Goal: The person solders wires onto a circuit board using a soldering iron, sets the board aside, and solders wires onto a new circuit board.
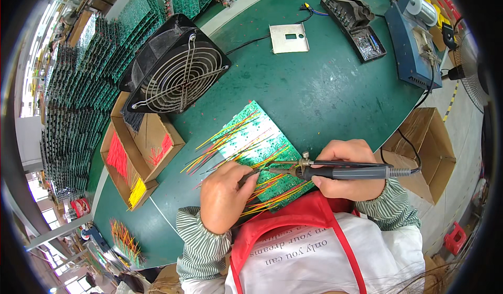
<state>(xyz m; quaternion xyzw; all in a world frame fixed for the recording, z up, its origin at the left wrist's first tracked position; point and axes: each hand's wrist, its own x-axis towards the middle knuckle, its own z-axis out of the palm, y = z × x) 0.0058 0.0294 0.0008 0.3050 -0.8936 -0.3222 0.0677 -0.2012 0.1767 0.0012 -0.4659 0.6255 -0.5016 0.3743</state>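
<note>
A green circuit board (270, 126) lies on the green table in front of me, with yellow, red and black wires (212, 146) sticking out past its left side. My right hand (352, 152) grips a soldering iron (359, 173) with a black handle and a thin feed tube along its top. The iron's tip points left and reaches over the board, close to my left fingertips. At the board's left edge, my left hand (222, 195) is closed in a pinch around what looks like a dark wire (251, 174). The pinched end is partly hidden by the fingers.
A black fan (181, 71) stands behind a divided cardboard box (142, 160) of cut wires at left. Stacked circuit boards (78, 121) rise beyond. A blue solder feeder (411, 47), a parts tray (361, 37) and a white plate (289, 45) sit at the back; a carton (427, 147) stands right.
</note>
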